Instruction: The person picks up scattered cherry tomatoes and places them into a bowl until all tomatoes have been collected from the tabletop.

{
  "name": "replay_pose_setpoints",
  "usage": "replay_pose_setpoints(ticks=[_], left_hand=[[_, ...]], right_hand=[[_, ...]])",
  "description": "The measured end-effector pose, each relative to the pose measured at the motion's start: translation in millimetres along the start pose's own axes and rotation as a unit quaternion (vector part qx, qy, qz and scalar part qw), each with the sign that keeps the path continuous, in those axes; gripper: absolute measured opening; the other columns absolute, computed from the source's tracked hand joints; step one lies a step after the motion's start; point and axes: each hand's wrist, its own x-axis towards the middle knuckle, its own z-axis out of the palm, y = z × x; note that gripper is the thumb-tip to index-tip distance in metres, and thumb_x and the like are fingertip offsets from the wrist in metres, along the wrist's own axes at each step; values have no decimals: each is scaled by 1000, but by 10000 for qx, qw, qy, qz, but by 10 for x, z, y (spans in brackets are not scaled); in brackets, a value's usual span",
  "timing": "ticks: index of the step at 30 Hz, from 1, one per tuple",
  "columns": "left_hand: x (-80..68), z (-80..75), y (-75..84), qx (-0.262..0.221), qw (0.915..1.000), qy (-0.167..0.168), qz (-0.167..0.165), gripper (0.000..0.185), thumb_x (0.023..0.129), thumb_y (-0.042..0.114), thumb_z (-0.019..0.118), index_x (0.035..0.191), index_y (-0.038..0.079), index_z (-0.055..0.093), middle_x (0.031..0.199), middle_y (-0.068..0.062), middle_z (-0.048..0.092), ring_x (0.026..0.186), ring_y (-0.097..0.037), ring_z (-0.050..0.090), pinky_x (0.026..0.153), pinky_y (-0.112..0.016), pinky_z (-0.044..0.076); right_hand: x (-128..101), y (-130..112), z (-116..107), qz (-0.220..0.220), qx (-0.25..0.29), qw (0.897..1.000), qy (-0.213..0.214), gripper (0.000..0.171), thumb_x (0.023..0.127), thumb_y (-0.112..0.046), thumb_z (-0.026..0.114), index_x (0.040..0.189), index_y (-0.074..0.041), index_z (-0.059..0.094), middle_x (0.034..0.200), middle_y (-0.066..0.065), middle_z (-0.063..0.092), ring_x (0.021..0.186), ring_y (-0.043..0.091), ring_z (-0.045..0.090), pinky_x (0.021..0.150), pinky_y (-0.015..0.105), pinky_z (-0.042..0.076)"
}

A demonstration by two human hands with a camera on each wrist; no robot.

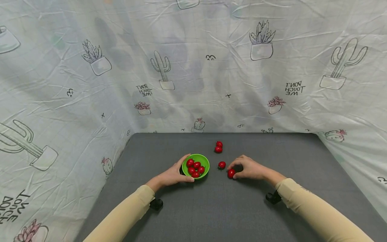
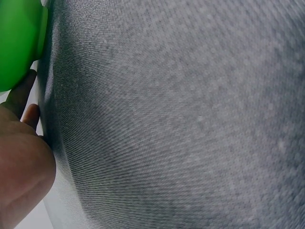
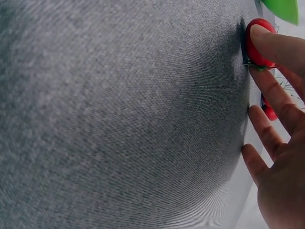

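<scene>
Head view, left to right: I'm seeing the person's left hand [image 1: 173,173] clasping the left side of a green bowl [image 1: 199,157], thumb near, fingers beyond, probably to stop it sliding. Five red tomatoes [image 1: 197,165] are sitting inside. Right of that, two loose tomatoes [image 1: 218,149] are lying close together farther back on the grey table [image 1: 193,211], and a single tomato [image 1: 222,165] is sitting nearer, kinda crowding the gap between bowl and right hand [image 1: 249,168]. That hand is pinching another tomato [image 1: 231,173] between thumb and fingers, likely since it's small and round; on the right wrist cam its outer fingers are hanging apart. Can't tell if that tomato's touching the table. Behind everything, a cactus-print cloth [image 1: 187,111] is hanging.
</scene>
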Motion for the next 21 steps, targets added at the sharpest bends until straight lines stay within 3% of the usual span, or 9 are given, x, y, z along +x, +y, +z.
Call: replay_pose_setpoints(ticks=[12,21], left_hand=[[-4,-5,-24,-4,10000,24,-25,104,84,45,84,164,37,18,166,-6,21,150,-34,21,114,-66,22],[3,-7,-6,49,10000,68,3,105,84,45,84,164,33,18,165,-6,23,150,-33,22,114,-66,24]], right_hand=[[-7,-16,2,25,47,10000,56,33,91,-30,80,123,-23,74,123,-10,65,120,25,47,99,54,40],[5,-159,-194,22,255,9985,486,39,93,-34,78,128,-17,73,123,-9,66,122,26,47,99,57,41]])
